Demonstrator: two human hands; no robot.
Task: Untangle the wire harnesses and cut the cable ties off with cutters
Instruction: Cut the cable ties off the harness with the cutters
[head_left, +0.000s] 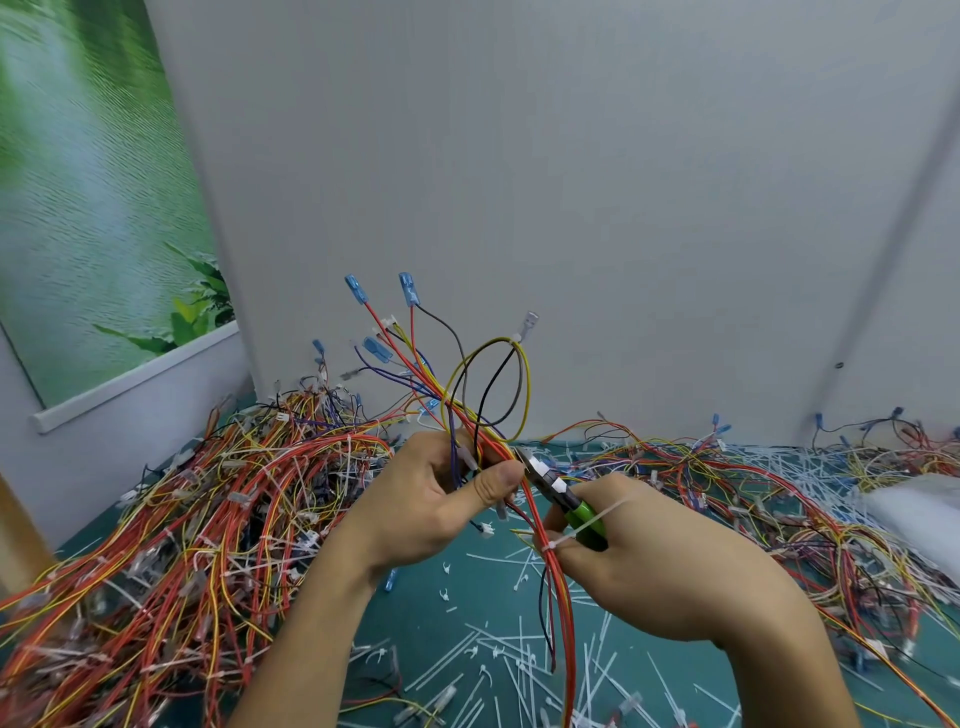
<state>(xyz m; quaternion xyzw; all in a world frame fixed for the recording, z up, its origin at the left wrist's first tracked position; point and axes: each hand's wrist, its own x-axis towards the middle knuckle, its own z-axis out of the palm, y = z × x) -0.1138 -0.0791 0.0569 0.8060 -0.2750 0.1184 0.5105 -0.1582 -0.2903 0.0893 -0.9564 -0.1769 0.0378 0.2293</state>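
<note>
1. The left hand (431, 499) is curled round a wire harness (470, 421). Its thumb presses the red, yellow and black wires against the fingers behind them.
2. Above that grip the harness fans upward in loose loops, and its top ends carry blue terminals (406, 288).
3. Below the grip the same bundle drops straight down, across the front of the right hand's fingers and on toward the green mat (431, 597).
4. The right hand (639, 566) is wrapped round the green handles of the cutters (558, 491), with the tool pointing up and toward the left hand.
5. The cutters' nose meets the bundle just beside the left thumb tip. From here I cannot tell whether the blades are parted or closed.
6. A white cable tie (587, 525) cinches the bundle just below the cutters, level with the right hand's fingers. Its tail slants up across the green handles.
7. To the outer side of the left hand lies a thick pile of tangled harnesses (208, 519). A thinner spread of harnesses (779, 493) lies beyond the right hand.
8. Under and between both wrists the mat is littered with cut cable ties (493, 649).
</note>
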